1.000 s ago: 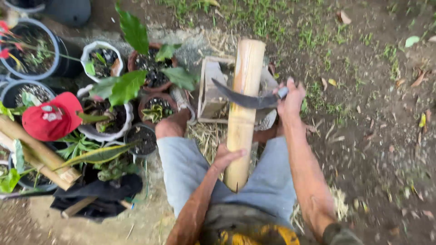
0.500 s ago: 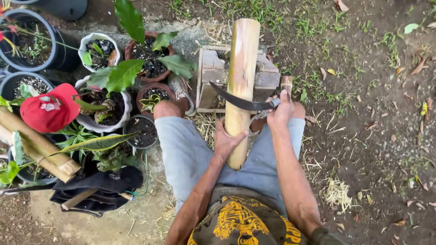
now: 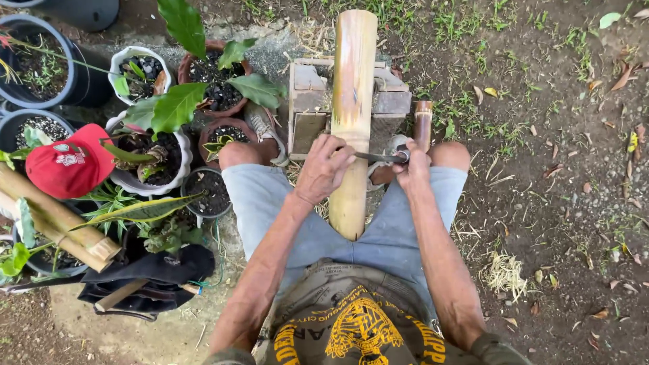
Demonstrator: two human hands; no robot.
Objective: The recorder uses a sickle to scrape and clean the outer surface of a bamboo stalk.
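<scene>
Far left there's a red cap [image 3: 67, 165] sitting on the rim of a pot, with a couple of cut bamboo offcuts [image 3: 51, 223] lying slanted underneath it, probably just parked out of the way. Next over is a cluster of potted plants [image 3: 196, 74] and a dark bag [image 3: 145, 280] on the ground with a wooden handle poking out, so other tools look to be kept within arm's reach. Then the person's own knees, with the left hand [image 3: 324, 169] wrapped around the side of the bamboo pole [image 3: 351, 122], fingers curled onto it, which looks like it's there to pin the pole down and stop it rolling. The pole runs from between the thighs up across a small wooden block stand [image 3: 307, 101], so the far end is propped off the dirt and the near end is braced against the body. Right hand [image 3: 412, 165] is closed tight around the handle of a curved blade [image 3: 378, 157], which lies crosswise against the pole's right side. A short bamboo stub [image 3: 423, 122] stands just beyond that hand, and the leaf-littered ground [image 3: 561, 203] fills the right.
</scene>
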